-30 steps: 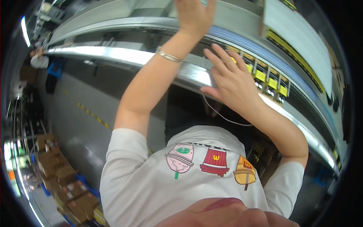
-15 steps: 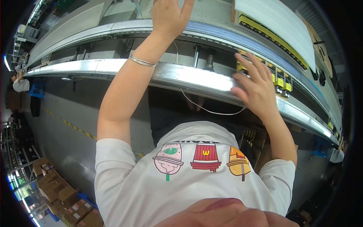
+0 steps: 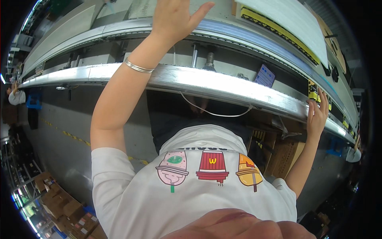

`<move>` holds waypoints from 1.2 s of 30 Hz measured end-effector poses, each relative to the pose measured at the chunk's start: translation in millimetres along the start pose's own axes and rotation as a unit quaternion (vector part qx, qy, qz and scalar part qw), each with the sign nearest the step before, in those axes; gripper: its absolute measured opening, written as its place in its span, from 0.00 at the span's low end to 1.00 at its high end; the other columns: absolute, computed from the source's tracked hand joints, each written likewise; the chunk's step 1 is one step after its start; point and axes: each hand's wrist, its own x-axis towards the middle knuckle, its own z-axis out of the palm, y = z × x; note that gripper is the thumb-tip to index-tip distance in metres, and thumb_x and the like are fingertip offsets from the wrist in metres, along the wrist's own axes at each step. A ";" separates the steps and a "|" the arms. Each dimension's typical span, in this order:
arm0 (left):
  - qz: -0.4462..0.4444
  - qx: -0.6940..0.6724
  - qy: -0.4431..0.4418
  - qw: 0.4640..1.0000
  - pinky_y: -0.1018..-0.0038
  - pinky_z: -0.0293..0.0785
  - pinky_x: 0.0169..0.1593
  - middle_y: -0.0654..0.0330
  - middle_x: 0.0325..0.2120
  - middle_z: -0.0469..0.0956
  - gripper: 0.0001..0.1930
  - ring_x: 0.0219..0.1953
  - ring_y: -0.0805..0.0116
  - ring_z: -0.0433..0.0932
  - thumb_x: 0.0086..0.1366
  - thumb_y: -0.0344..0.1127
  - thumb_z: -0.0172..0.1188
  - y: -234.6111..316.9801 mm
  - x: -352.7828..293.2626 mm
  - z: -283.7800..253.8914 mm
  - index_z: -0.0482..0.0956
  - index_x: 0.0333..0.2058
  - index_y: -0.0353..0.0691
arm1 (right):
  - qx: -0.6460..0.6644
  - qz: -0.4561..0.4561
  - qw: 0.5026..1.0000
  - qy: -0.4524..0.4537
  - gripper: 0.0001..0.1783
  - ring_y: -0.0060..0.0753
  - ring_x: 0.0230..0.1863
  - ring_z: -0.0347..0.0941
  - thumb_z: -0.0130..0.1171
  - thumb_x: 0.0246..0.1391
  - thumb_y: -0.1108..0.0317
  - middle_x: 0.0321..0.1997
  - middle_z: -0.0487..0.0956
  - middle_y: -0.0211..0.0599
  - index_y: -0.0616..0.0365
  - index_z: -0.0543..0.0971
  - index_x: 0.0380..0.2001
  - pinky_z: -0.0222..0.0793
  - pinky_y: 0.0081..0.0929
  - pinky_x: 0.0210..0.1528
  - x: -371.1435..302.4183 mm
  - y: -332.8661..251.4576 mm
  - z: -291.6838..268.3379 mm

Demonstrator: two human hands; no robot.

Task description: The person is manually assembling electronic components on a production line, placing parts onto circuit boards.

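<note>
My left hand (image 3: 172, 20) is stretched across the conveyor near the upper edge, its thumb extended away from the palm. Its fingers run out of the picture, and I see nothing held in it. A silver bangle circles the left wrist. Over on the right, my right hand (image 3: 317, 114) reaches past the near metal rail (image 3: 207, 81), fingers stretched out against a row of small yellow-and-black blocks (image 3: 313, 91) in the conveyor. The fingers partly hide those blocks; they look to be touching, not wrapped round them.
A flat blue-and-purple panel (image 3: 264, 75), perhaps a phone, lies between the rails. A spring post (image 3: 210, 61) stands there too. Beyond are a white foam sheet (image 3: 288, 28) and a long yellow-and-black strip (image 3: 278, 34). A white cable (image 3: 219, 115) hangs below the near rail; cardboard boxes (image 3: 280, 159) are underneath.
My right hand has moved right along the conveyor, and the yellow-and-black blocks have shifted right with it. The blue-and-purple panel is uncovered. My left hand has shifted slightly left in the picture.
</note>
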 end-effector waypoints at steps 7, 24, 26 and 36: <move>0.133 -0.039 0.074 0.988 0.54 0.51 0.75 0.48 0.72 0.56 0.36 0.76 0.44 0.50 0.67 0.45 0.63 33.7 8.1 32.2 0.62 0.70 0.42 | -0.092 0.079 0.992 -0.024 0.18 0.46 0.74 0.62 0.52 0.70 0.60 0.71 0.71 0.30 0.58 0.88 0.38 0.59 0.40 0.71 -42.1 109.4 39.7; 0.260 -0.076 0.189 0.944 0.47 0.42 0.77 0.52 0.74 0.54 0.45 0.77 0.44 0.46 0.58 0.54 0.70 101.5 57.4 87.1 0.61 0.72 0.54 | 0.284 -0.209 0.926 0.135 0.28 0.38 0.53 0.77 0.66 0.59 0.49 0.58 0.78 0.36 0.53 0.77 0.57 0.75 0.33 0.54 179.7 -135.5 14.3; 0.271 -0.068 0.145 0.949 0.47 0.44 0.77 0.51 0.74 0.53 0.47 0.77 0.43 0.47 0.57 0.54 0.70 92.5 53.0 94.6 0.60 0.72 0.54 | 0.212 -0.235 0.947 -0.043 0.25 0.35 0.41 0.79 0.70 0.55 0.51 0.48 0.82 0.36 0.56 0.80 0.48 0.75 0.30 0.44 191.7 -155.2 13.9; 0.241 -0.157 0.173 0.942 0.48 0.46 0.76 0.46 0.73 0.53 0.50 0.75 0.42 0.51 0.56 0.53 0.71 117.8 55.6 62.1 0.57 0.73 0.43 | 0.431 -0.201 0.878 0.056 0.20 0.33 0.27 0.77 0.71 0.54 0.51 0.35 0.84 0.31 0.55 0.81 0.39 0.71 0.27 0.32 177.5 -155.3 35.7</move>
